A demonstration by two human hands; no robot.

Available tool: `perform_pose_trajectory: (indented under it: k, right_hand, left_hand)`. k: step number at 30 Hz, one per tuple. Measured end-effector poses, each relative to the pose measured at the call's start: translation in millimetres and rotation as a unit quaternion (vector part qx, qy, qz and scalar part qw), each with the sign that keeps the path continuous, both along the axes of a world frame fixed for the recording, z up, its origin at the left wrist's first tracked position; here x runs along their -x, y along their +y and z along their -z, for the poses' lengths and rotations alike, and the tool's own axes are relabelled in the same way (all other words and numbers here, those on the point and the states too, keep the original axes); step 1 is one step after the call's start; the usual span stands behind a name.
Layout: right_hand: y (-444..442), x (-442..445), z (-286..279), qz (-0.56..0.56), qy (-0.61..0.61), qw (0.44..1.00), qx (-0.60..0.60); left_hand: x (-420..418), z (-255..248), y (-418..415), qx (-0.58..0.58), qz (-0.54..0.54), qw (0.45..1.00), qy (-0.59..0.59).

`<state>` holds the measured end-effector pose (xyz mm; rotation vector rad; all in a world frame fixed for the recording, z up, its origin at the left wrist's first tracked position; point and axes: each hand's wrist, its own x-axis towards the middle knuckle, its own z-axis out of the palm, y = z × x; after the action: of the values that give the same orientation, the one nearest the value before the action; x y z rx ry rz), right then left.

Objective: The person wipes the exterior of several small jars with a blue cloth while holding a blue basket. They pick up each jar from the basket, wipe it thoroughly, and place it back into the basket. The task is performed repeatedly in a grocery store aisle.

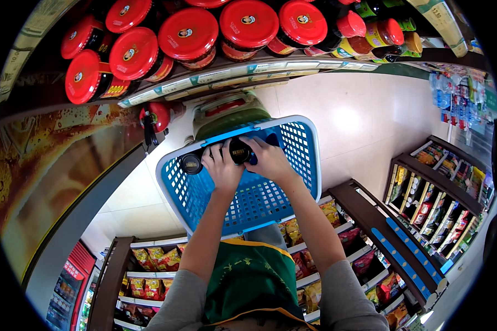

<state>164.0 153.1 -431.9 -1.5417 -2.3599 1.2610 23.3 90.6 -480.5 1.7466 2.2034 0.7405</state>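
A blue plastic shopping basket [256, 217] with a pale rim is before me, and both my hands reach down into its far side. My right hand [269, 159] has its fingers around a black-lidded jar [240, 152]. Right beside it, my left hand [223, 167] lies with its fingers over something dark, mostly covered by the hand. Left of that hand stands another black-lidded jar [190, 164]. The jars' bodies are largely hidden below their lids. Part of a dark blue item [272, 140] shows at the basket's far right inside.
Red-lidded sauce jars [188, 33] line a shelf above the basket, its edge carrying price strips [215, 77]. Behind the basket is a green container [232, 113]; a fire extinguisher [157, 116] stands left of it. Snack racks [155, 289] flank me, with another shelf unit [430, 198] farther right.
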Motion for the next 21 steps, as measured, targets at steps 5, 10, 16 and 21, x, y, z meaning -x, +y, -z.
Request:
perform_pose_trajectory:
  k: [5, 10, 16, 21]
  right_hand:
    - [2.6, 1.1, 13.0, 0.000, -0.001, 1.000, -0.021]
    - [-0.9, -0.3, 20.7, 0.010, -0.016, 1.000, -0.012]
    - [-6.3, -4.8, 25.5, 0.013, 0.011, 0.999, -0.032]
    - [-11.4, -7.7, 29.1, 0.015, 0.006, 0.998, -0.066]
  left_hand:
    - [0.4, 11.4, 4.5, 0.001, 0.005, 1.000, 0.029]
    - [-1.4, 14.7, 4.7, 0.000, 0.016, 0.999, 0.037]
    - [-1.5, 15.6, 3.4, 0.011, 0.028, 0.998, 0.060]
    - [3.3, 7.9, -3.2, 0.043, 0.058, 0.997, 0.026]
